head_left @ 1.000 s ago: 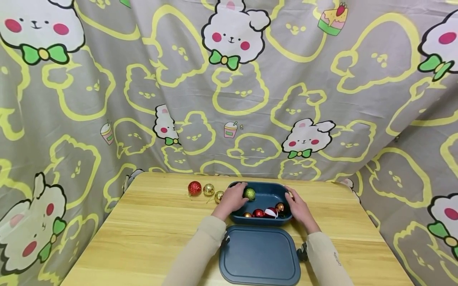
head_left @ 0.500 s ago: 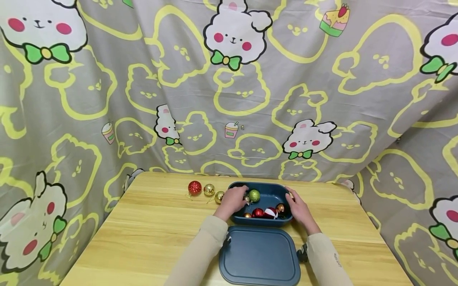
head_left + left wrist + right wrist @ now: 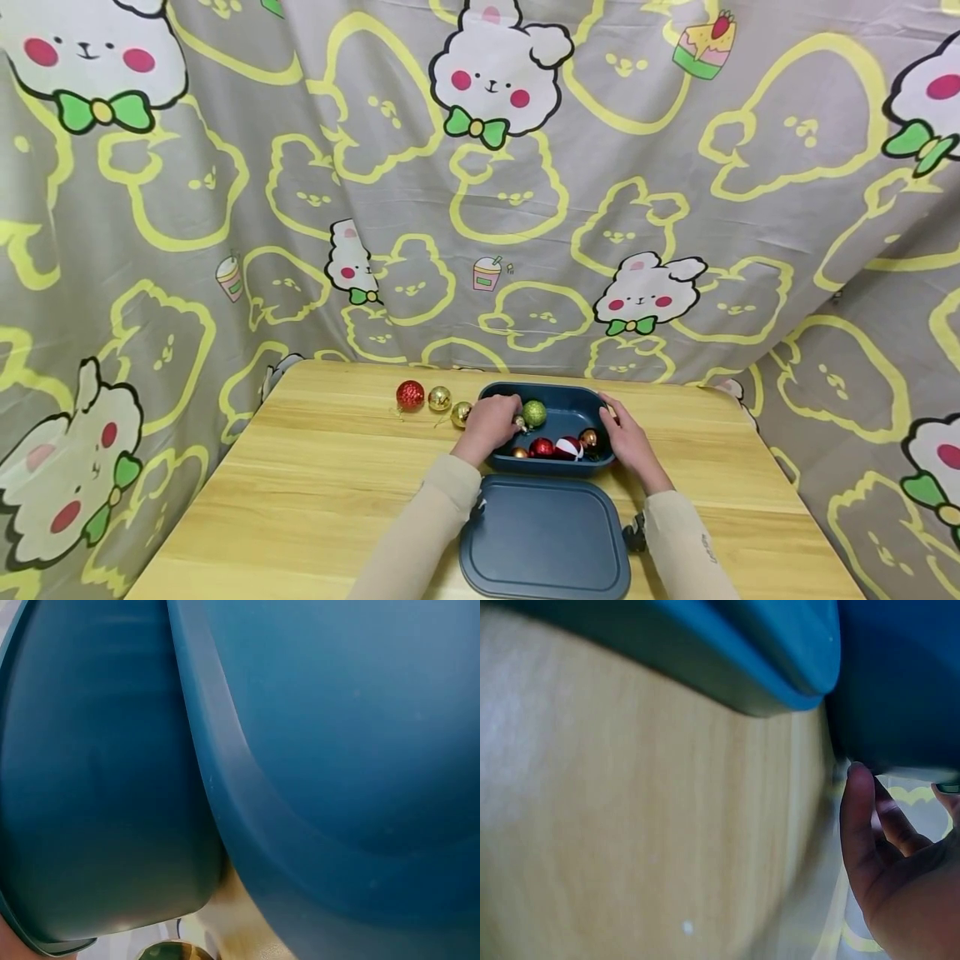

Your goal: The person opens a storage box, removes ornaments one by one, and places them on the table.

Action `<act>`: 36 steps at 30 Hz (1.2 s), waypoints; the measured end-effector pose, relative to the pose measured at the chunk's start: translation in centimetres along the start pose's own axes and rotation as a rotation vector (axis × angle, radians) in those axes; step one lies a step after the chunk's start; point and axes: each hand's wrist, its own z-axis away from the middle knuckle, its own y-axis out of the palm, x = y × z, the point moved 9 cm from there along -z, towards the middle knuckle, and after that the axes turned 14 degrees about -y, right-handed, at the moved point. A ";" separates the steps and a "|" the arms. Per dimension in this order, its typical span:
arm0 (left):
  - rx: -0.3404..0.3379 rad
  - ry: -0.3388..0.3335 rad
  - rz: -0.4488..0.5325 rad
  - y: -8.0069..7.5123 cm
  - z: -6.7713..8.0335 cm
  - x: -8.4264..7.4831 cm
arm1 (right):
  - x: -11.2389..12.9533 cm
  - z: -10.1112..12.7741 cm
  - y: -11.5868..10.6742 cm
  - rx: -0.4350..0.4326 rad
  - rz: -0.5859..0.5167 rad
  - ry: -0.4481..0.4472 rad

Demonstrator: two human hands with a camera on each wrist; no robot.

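A dark blue rectangular box (image 3: 577, 397) stands on the table with several Christmas baubles in it. My left hand (image 3: 489, 427) reaches over its left rim, fingers bent downward inside. By those fingertips lies a small gold bauble (image 3: 519, 423), partly covered; whether they pinch it is unclear. Just right of it sits a glittery green bauble (image 3: 535, 413). Along the near wall are a red bauble (image 3: 542, 447), a red-and-white one (image 3: 568, 448) and a copper one (image 3: 589, 438). My right hand (image 3: 628, 435) grips the box's right end, with its thumb (image 3: 859, 802) against the outer wall.
A flat blue lid (image 3: 545, 537) lies in front of the box, close to its near wall. Left of the box rest a glittery red bauble (image 3: 410, 396) and two gold baubles (image 3: 439, 398). A patterned curtain (image 3: 510, 317) hangs behind the table (image 3: 315, 475).
My left fingers have come off the green bauble and bent lower beside the small gold one. The green bauble has shifted slightly right. My right hand stays on the box.
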 end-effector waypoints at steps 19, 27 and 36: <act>-0.008 0.027 0.194 0.1 -0.4 0.5 | -0.1 0.0 0.0 -0.004 0.003 -0.002; 0.021 0.006 0.387 -0.2 -0.5 1.1 | 0.0 -0.1 0.1 -0.004 0.006 -0.010; 0.039 -0.032 0.615 -0.6 -0.5 2.0 | 0.1 0.0 0.0 -0.010 0.007 -0.010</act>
